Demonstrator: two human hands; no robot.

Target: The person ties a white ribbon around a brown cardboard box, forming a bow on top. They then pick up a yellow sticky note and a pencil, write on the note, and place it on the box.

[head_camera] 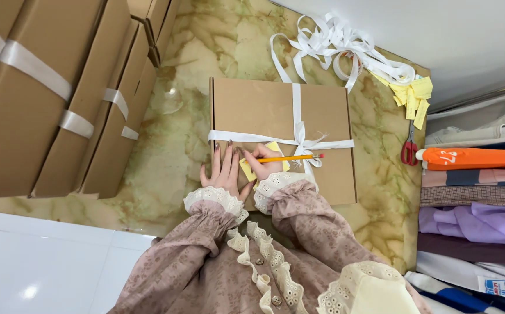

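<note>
Two hands on the box (264,110): your left hand (224,170) lies flat, open, apparently pinning the note (252,166); your right hand (264,166) grips the pencil (290,157). Keep the note steady beneath the tip.

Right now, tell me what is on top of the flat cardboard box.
On the flat cardboard box lie a tied white ribbon and a yellow sticky note. The left hand rests flat beside it; the right hand holds a pencil. Most of the note is covered.

Before you lies a flat brown cardboard box (264,113) tied with white ribbon, a yellow note (246,167) on it. Taped brown cartons (43,93) stand left. Yellow slips (415,96) lie upper right.
</note>
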